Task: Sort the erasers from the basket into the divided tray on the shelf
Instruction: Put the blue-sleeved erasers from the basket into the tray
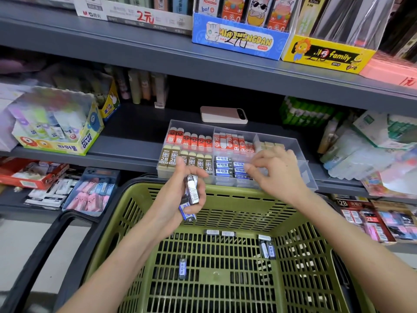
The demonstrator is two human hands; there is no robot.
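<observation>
**Hidden or unclear**
- The right grip [275,172] covered part of the clear divided tray [303,170]. Most of the right-hand compartments were hidden. Only a few beige erasers [270,144] showed at the back.
- The right grip's fingers were bent, with the fingertips [248,170] down at the front middle compartment. Whether they pinched an eraser or only touched the row could not be told.
- The bundle of blue-and-white erasers [192,192] in the left grip [176,195] was partly wrapped by fingers. Their count could not be read.
- Goods at both frame edges were blurred. The green basket [237,193] was cut off at the bottom edge.

**Positions**
- The left grip was curled firmly round its bundle. It stood above the basket's far rim, just in front of the tray.
- The tray sat on the grey shelf [135,134], near its front edge.
- Back left held red erasers [189,138]; front left held gold 2B erasers [173,158].
- Back middle held red-and-white erasers [232,141]; front middle held stacked blue erasers [223,164], directly at the right grip's fingertips.
- Loose erasers [212,232] lay scattered on the basket floor, below both grips and apart from them.
- A pink phone [223,114] lay on the shelf behind the tray.
</observation>
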